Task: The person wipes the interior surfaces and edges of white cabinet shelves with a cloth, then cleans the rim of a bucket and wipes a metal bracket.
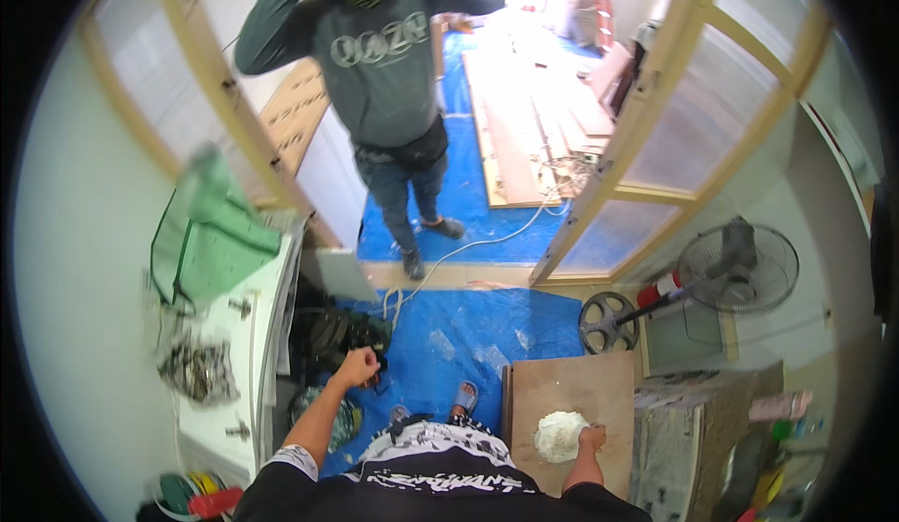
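My left hand [358, 368] is raised in front of me at the left, its fingers curled together. If it pinches anything, that is too small to make out. Below it lies a heap of dark bags and gear [328, 339] on the floor. At the right, my right hand [591, 438] is closed at the edge of a rounded white mass [560, 436], which looks like a powder or paste. What the fingers grip there is hidden. The white mass rests on a brown board [571, 380] beside my legs.
Blue sheeting [459, 325] covers the floor, crossed by a white cable [496, 239]. A person [384, 82] stands beyond the doorway, arms raised. Long boards [506, 138] lie behind. A pedestal fan [738, 267] stands right; a white cabinet [220, 321] with a green bag [225, 232] stands left.
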Demonstrator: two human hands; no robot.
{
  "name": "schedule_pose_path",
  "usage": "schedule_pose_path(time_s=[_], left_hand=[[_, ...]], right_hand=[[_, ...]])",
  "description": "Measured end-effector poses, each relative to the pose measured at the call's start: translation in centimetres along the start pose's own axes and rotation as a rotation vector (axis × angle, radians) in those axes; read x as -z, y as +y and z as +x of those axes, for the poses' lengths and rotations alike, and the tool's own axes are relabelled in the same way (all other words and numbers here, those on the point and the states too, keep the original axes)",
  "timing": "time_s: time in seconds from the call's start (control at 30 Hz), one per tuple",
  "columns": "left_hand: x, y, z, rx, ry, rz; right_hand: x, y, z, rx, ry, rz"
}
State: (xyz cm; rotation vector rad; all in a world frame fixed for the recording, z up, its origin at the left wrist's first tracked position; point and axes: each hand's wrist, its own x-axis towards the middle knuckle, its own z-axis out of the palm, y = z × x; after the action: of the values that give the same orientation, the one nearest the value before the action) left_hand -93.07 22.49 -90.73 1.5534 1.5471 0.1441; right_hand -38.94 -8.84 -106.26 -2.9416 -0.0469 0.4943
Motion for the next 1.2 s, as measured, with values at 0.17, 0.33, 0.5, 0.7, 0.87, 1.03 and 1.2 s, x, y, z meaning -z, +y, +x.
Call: schedule_pose_path(time_s=[0.17, 0.33, 0.5, 0.7, 0.87, 1.03, 1.2], left_hand=[[-0.7, -6.3, -3.3, -0.092, 0.314, 0.017], [-3.3, -18.5, -10.2, 0.383, 0.346, 0.097], [-7.2, -24.3, -19.5, 0.789, 0.422, -0.184], [-13.6, -28.9, -27.2, 0.971, 0.555, -0.485], [-17.8, -29.7, -30.6, 1.126, 0.617, -0.560], [-21.4, -31.5, -31.1, 1.171, 0.779, -0.747], [-23.4, -31.3, -29.5, 1.311, 1.050, -0.961]], right_hand=[[-2.9, -7.1, 5.0, 0.351, 0.082, 0.243], [-6.8, -18.0, 1.4, 0.812, -0.165, 0.351], [-8.0, -24.7, -6.3, 1.326, -0.257, 0.156], [-7.6, -28.2, -13.0, 1.289, -0.681, -0.015], [-8.9, -30.3, -18.7, 1.543, -0.547, -0.323], [-13.3, -36.5, -24.2, 1.714, -0.721, -0.532], [-20.6, -43.4, -34.1, 2.059, -0.909, -0.888]])
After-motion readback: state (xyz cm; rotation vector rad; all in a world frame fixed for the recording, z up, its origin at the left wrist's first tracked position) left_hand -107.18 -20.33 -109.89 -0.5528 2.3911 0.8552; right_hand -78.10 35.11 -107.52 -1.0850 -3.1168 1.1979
